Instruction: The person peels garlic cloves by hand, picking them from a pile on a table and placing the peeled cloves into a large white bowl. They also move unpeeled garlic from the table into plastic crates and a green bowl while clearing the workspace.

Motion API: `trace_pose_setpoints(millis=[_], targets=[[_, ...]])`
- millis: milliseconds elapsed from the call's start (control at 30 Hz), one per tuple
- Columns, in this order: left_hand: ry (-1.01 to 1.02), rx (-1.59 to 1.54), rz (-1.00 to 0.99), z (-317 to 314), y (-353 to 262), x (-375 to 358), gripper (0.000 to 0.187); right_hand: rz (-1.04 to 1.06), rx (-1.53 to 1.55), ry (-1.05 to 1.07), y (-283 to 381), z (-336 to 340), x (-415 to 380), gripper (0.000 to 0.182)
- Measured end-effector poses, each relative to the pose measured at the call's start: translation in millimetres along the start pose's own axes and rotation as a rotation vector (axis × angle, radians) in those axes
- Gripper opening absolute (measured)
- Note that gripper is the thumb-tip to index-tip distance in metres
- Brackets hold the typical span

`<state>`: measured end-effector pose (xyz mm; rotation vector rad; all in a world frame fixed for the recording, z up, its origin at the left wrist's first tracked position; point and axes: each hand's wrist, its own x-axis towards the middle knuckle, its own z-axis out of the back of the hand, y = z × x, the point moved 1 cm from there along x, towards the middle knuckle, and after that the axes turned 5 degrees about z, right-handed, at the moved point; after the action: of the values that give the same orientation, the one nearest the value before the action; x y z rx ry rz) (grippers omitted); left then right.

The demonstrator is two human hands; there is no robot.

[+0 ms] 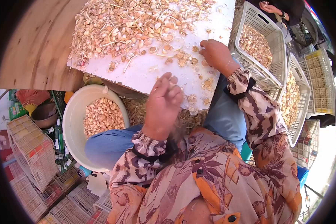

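Observation:
A large heap of garlic cloves [138, 28], mixed with dry stalks and skins, covers the far part of a white board [138, 82] in front of me. Over the board's near edge is my left hand [162, 106], its fingers curled in; whatever they hold is hidden. My right hand [219, 56] is at the board's right side, with its fingers closed and turned toward the heap. Loose cloves and skin scraps [183, 58] lie between the hands. To the left, a round pale tub [71, 123] has many cloves [103, 117] inside.
On the right stand a white plastic crate [247, 15] and a second crate [304, 87], both with garlic in them. Stacked crates [31, 149] fill the lower left, near a dark bowl [44, 115]. At the top right another person's hand [270, 7] shows.

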<state>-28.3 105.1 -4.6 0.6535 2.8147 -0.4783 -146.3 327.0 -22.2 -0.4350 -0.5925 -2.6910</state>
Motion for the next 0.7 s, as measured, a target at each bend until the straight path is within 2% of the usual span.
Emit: trace_pose_setpoints(millis=[33,67,100,167,200,333,367,400,433,467,500,533,567,633,700], targets=[[0.095,-0.008,-0.025,5,-17,-13,0.019,0.059,-0.113,0.126,0,-4,4,0.016],[0.082,0.179,-0.155,3,-43,-30,0.018,0.124,-0.226,0.250,1,-8,7,0.013],[0.068,0.368,-0.289,-3,-72,-50,0.019,0.144,-0.217,0.246,4,-7,9,0.013],[-0.475,1.106,-0.646,-6,-125,-93,0.021,0.120,-0.226,0.297,10,-2,12,0.010],[-0.486,1.109,-0.666,-6,-137,-100,0.021,0.100,-0.222,0.280,10,-3,12,0.011],[-0.581,2.357,-0.959,-14,-162,-85,0.026,0.090,-0.185,0.289,10,3,15,0.012],[-0.516,1.950,-0.705,-10,-142,-54,0.026,0.092,-0.187,0.291,10,3,15,0.012],[-0.379,1.899,-0.608,-14,-114,-21,0.026,0.059,-0.177,0.288,9,2,14,0.012],[-0.198,1.975,-0.652,-15,-84,8,0.027,0.022,-0.168,0.280,7,1,15,0.012],[-0.004,2.131,-0.831,-5,-63,40,0.028,0.017,-0.172,0.276,2,-1,14,0.012],[0.016,2.117,-0.781,-6,-40,61,0.032,-0.009,-0.104,0.241,-6,-3,12,0.012],[0.107,2.198,-0.814,-7,-25,79,0.035,-0.035,-0.033,0.206,-13,-3,11,0.012],[0.113,2.198,-0.821,-2,-10,89,0.035,-0.036,-0.036,0.199,-19,1,9,0.012],[0.247,2.353,-0.953,3,12,95,0.040,-0.125,0.002,-0.043,-29,12,4,0.014],[0.281,2.328,-0.894,6,21,71,0.040,-0.035,0.020,0.025,-25,12,-8,0.014]])
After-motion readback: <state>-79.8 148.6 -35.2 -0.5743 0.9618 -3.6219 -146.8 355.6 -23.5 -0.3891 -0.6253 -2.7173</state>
